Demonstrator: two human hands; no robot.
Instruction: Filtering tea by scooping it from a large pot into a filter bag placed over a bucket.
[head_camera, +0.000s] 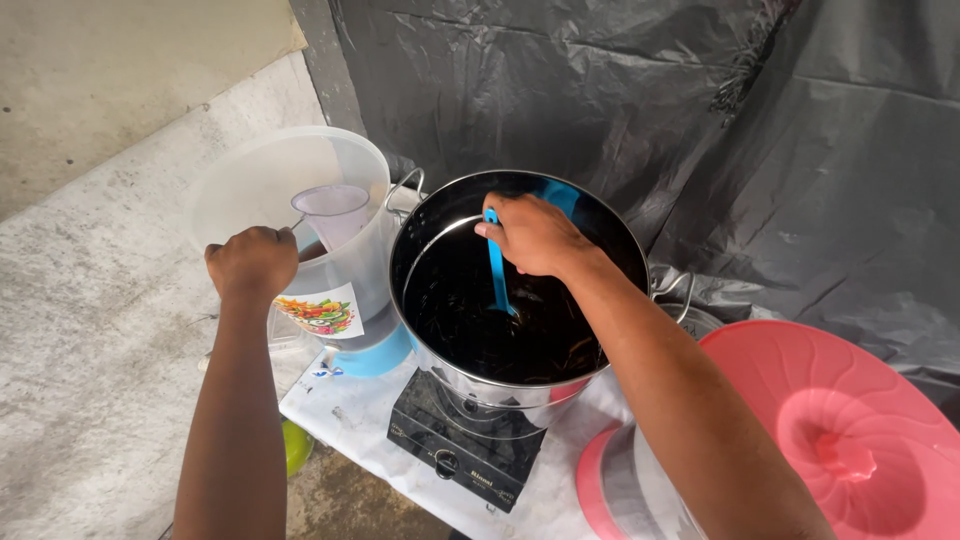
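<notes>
While my right hand (535, 235) grips the blue plastic spoon (497, 270) in the big steel pot (480, 380), stirring, my left hand (252, 262) holds the clear plastic jug (350, 160); I think pouring needs care.

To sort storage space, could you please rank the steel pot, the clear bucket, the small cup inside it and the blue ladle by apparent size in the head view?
1. steel pot
2. clear bucket, though comparably near
3. small cup
4. blue ladle, partly submerged, so unsure against the cup
</notes>
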